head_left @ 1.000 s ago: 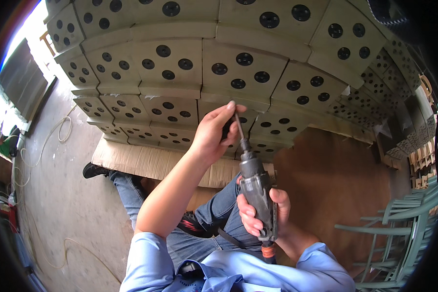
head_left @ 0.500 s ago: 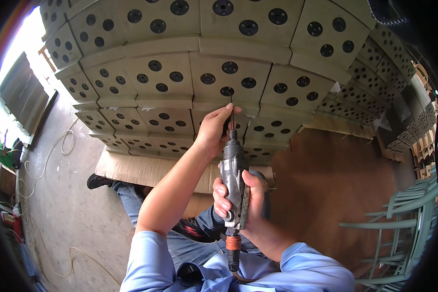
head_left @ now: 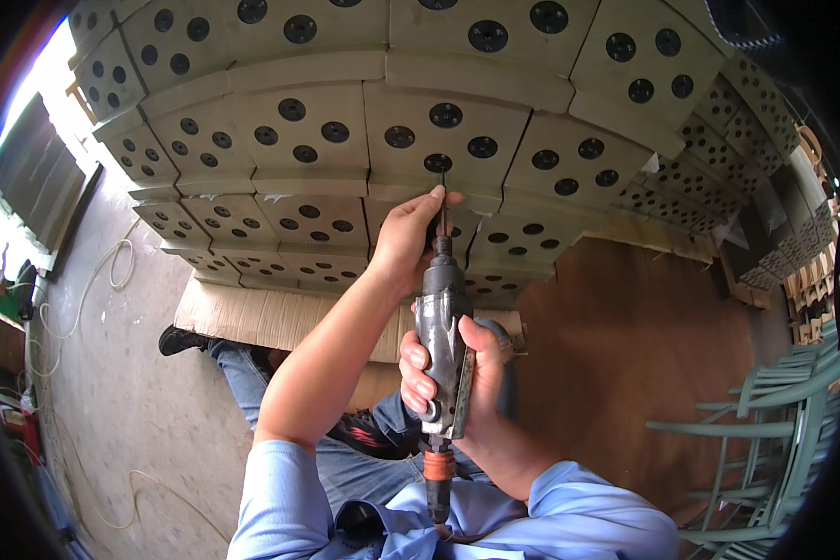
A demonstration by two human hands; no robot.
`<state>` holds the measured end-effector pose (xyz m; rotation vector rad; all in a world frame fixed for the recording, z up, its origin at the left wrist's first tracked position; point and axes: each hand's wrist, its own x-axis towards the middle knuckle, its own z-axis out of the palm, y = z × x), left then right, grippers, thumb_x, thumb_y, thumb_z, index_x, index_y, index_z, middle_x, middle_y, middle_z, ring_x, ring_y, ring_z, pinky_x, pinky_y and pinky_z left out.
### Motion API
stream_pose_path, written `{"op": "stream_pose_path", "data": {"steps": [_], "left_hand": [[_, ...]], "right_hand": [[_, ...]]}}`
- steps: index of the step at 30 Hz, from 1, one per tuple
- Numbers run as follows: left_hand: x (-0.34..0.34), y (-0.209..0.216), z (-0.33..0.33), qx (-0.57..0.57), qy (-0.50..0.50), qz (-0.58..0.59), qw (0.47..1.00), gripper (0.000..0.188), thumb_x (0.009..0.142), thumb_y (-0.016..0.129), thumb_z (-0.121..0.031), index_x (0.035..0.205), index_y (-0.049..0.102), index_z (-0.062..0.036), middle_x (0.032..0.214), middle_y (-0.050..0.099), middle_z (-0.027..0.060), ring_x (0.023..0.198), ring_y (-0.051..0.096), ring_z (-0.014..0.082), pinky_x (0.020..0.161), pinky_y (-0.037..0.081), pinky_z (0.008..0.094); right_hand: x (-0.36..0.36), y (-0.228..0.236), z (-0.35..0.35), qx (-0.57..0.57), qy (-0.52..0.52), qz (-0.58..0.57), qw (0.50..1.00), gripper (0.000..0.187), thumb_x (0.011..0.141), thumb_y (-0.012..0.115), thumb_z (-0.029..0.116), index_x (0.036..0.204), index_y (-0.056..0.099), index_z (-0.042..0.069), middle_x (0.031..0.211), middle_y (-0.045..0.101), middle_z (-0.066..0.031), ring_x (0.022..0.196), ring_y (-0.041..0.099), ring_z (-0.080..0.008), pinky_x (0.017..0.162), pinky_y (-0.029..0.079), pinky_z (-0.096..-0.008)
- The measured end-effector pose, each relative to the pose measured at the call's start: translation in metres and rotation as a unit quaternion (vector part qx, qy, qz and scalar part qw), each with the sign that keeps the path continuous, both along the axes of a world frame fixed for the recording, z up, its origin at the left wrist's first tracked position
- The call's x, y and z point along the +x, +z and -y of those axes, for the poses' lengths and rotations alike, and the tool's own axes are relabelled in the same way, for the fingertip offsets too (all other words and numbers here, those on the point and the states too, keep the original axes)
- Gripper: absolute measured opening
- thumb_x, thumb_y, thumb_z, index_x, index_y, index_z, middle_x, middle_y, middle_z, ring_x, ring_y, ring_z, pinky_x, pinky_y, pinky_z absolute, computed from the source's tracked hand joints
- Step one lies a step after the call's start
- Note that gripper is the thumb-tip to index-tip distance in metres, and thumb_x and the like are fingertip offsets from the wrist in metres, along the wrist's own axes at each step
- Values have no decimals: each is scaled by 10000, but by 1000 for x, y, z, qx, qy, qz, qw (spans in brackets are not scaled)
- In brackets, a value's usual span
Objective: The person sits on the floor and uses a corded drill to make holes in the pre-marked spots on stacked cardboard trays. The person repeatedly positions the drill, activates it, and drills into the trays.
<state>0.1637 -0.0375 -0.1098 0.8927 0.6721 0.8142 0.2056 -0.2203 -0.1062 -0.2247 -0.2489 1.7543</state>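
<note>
My right hand is wrapped round the body of an air screwdriver, grey and black with an orange ring at its rear. Its long thin bit points away from me, the tip at a black round disc on a beige panel. My left hand is closed about the bit just short of the disc, thumb and fingertips on either side of it. Something dark shows under its fingers, too hidden to name. Whether a screw sits at the tip cannot be made out.
Beige panels with black discs are stacked in rows ahead, over a cardboard sheet. Green-grey metal frames are piled at right. A pale hose lies on the concrete floor at left. Someone's shoe shows by the cardboard.
The screwdriver and both hands have shifted slightly up and left in view, while the stack's nearer rows also sit a little higher. Both grips look the same.
</note>
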Motion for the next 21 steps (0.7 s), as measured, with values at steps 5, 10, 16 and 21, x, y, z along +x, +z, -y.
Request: {"op": "stream_pose_path", "data": {"steps": [5,10,16,21], "left_hand": [[-6,4,18,-12,55,-16,998,373,1026,606,-389,1091,714,-38,765,575,-22,597,490,71,528,416,242],[-15,-7,28,6,98,-22,995,393,1017,626,-389,1112,714,-18,851,672,7,666,584,80,618,486,238],[-26,-24,26,-10,118,14,993,359,1027,593,-311,1129,706,14,1018,705,67,874,639,129,818,508,262],[-33,-30,30,-62,133,2,989,294,1036,549,-233,1161,671,3,918,658,39,775,580,113,693,464,246]], "right_hand": [[-4,11,-7,-47,-13,3,999,486,1027,466,467,1318,504,79,865,556,-79,587,563,-136,518,517,-310],[-2,14,-14,-40,-22,5,999,447,1030,474,448,1296,522,92,843,563,-68,584,562,-140,518,504,-313],[-3,12,-24,-38,-30,7,999,430,1032,472,445,1274,522,93,835,562,-67,583,559,-138,516,502,-316],[-2,13,-31,-42,-33,15,998,431,1035,469,444,1278,520,91,823,562,-61,574,556,-134,515,499,-313]]}}
